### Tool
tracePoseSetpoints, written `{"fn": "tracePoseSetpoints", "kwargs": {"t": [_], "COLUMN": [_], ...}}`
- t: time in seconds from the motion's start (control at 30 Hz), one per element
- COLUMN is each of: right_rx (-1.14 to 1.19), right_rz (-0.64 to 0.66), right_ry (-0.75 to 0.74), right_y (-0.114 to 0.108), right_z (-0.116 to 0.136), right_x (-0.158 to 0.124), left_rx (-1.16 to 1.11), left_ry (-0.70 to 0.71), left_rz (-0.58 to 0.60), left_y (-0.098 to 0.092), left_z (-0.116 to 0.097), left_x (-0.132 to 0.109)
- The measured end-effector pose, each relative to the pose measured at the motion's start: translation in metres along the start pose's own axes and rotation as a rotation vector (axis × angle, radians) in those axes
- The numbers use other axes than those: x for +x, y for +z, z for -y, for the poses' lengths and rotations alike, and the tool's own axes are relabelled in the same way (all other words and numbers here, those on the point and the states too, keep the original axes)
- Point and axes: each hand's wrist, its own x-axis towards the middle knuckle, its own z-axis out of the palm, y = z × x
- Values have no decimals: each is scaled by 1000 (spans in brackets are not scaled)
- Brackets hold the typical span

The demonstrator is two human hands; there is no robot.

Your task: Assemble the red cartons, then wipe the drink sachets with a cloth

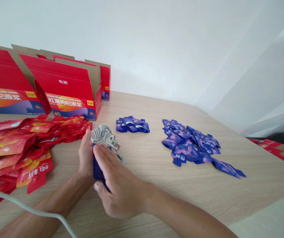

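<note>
Between my two hands a dark blue sachet (97, 171) is pressed, standing on edge and partly covered by the fingers. My left hand (85, 157) supports it from the left, thumb upward, with most of its fingers hidden. Across its other side lies my right hand (116, 181), its fingers straight and close together, gripping the sachet against the left. A crumpled grey-and-white striped cloth-like thing (104, 134) shows just beyond the fingers; whether I hold it I cannot tell. Red sachets (10, 145) lie in a big heap beside my left hand.
Open red cartons (65, 82) stand along the wall at the back left. A small group of blue sachets (132, 125) lies mid-table, with a larger spread of blue sachets (189, 142) to the right. A pale cable (33, 211) crosses the lower left.
</note>
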Motion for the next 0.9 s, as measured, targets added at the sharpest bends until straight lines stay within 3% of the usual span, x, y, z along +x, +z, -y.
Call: {"fn": "tracePoseSetpoints", "kwargs": {"t": [0.13, 0.3, 0.43, 0.5, 0.67, 0.77, 0.9], "right_rx": [157, 377, -131, -282, -498, -601, -748], "right_rz": [-163, -452, -677, -658, -382, -263, -275], "right_ry": [36, 190, 270, 265, 274, 296, 440], "right_y": [-43, -106, -141, -145, -124, -117, -145], "right_z": [-20, -89, -134, -149, -172, -175, -178], "right_x": [-3, 25, 68, 85, 95, 81, 43], "left_rx": [16, 79, 157, 138, 107, 112, 122], "left_ry": [141, 113, 35, 12, -25, -25, -23], "left_rz": [110, 128, 165, 176, 185, 180, 196], "left_y": [-7, -13, -14, -13, -14, -16, -18], "left_z": [3, 18, 27, 29, 27, 26, 28], "left_x": [12, 19, 21, 21, 21, 22, 25]}}
